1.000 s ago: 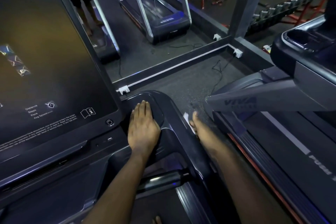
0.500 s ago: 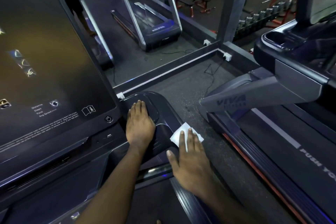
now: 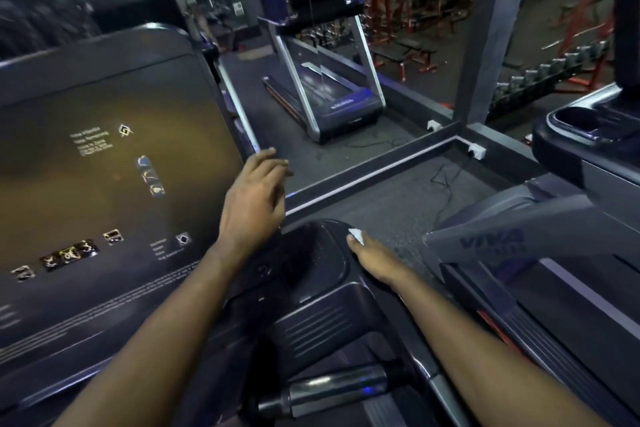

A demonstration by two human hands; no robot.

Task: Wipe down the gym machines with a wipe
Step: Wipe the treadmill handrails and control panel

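I stand at a dark treadmill console [image 3: 311,295] with a large screen [image 3: 104,184] on its left. My left hand [image 3: 254,198] hovers above the console beside the screen's right edge, fingers loosely spread and holding nothing. My right hand [image 3: 372,255] lies on the outer right rim of the console's rounded tray. Its thumb pins a white wipe [image 3: 356,236] there, and only a corner of the wipe shows. The right hand's fingers are hidden over the far side of the rim.
A second treadmill [image 3: 491,243] stands close on the right, its console [image 3: 585,135] at hand height. A metal hand grip [image 3: 332,388] sits below the console. Ahead, a mirror wall reflects a treadmill [image 3: 325,94]. Cables [image 3: 446,180] lie on the floor strip between.
My left hand lifted off the console tray and rose toward the screen edge. My right hand slid the wipe forward along the console's right rim. The view tilted upward.
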